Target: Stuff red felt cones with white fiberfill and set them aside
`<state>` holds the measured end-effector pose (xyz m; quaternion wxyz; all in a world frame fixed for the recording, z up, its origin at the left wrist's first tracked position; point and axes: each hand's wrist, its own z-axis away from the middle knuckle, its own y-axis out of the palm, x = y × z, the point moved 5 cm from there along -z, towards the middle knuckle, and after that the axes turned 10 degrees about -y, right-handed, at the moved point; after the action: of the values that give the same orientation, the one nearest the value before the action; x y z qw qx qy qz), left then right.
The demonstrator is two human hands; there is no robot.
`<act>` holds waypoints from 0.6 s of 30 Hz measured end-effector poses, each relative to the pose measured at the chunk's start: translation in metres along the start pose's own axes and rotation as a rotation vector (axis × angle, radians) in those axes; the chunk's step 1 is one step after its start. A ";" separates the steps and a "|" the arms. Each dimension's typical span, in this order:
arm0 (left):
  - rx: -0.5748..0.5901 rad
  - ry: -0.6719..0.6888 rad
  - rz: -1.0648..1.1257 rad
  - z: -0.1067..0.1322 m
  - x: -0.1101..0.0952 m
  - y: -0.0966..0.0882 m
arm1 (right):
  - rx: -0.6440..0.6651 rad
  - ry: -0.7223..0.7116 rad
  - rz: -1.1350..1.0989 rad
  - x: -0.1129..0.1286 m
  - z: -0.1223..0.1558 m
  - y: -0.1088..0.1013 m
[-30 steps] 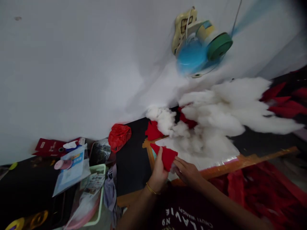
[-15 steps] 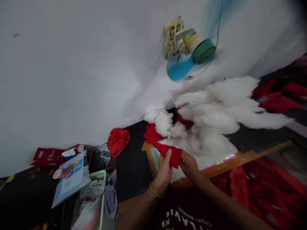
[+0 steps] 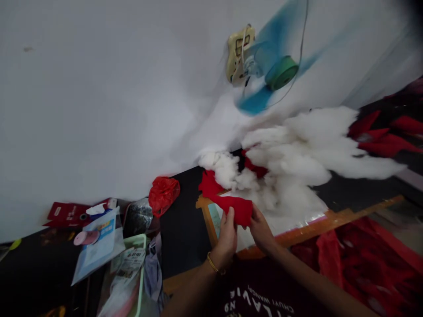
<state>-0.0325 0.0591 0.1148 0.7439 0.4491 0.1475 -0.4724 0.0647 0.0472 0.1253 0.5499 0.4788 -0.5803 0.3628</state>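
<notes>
Between my hands is a red cone-shaped cloth piece [image 3: 238, 208], its narrow end pointing to the upper left. My left hand [image 3: 227, 233] grips its lower side, thumb lying over the front. At the wide right end, my right hand [image 3: 261, 226] pinches the edge; some of its fingers are hidden behind the cloth. Just beyond the tip lies another red cloth piece [image 3: 209, 182]. A loose heap of white stuffing [image 3: 291, 154] spreads over the table behind my hands, with a smaller clump [image 3: 220, 165] near the wall.
A wall fan [image 3: 264, 70] hangs above the stuffing. To the left are a red plastic bag [image 3: 163, 193], a green-rimmed basket [image 3: 142, 281] and a pink-capped item [image 3: 86, 237] on a plastic sleeve. Red cloth pieces [image 3: 380, 134] lie far right; a red bag [image 3: 360, 259] sits below the taped edge.
The red cone has turned a little, its wide end now more level and showing more of its front. My right hand has shifted slightly along that edge. The fan blades have turned.
</notes>
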 end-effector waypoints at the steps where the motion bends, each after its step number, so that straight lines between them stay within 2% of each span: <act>1: 0.023 -0.001 0.012 0.001 -0.004 0.001 | 0.010 -0.015 0.001 0.002 0.000 -0.002; 4: 0.026 0.013 -0.006 0.000 -0.015 -0.001 | 0.031 -0.078 0.090 0.003 0.006 -0.014; 7: -0.065 0.031 -0.062 -0.006 -0.020 -0.008 | 0.079 -0.131 0.279 0.002 0.015 -0.022; 11: -0.135 0.065 -0.079 -0.019 -0.022 -0.014 | 0.328 -0.279 0.462 0.005 0.022 -0.003; 14: -0.179 0.083 -0.080 -0.023 -0.025 -0.014 | 0.421 -0.408 0.582 0.006 0.023 0.011; 16: -0.179 0.048 -0.053 -0.020 -0.025 -0.012 | 0.360 -0.428 0.616 0.004 0.019 0.010; 18: -0.118 -0.048 -0.006 -0.015 -0.020 -0.007 | 0.209 -0.375 0.613 -0.001 0.013 -0.001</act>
<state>-0.0459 0.0821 0.1155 0.7710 0.3924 0.1585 -0.4758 0.0615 0.0350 0.1229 0.2479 0.3944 -0.7471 0.4741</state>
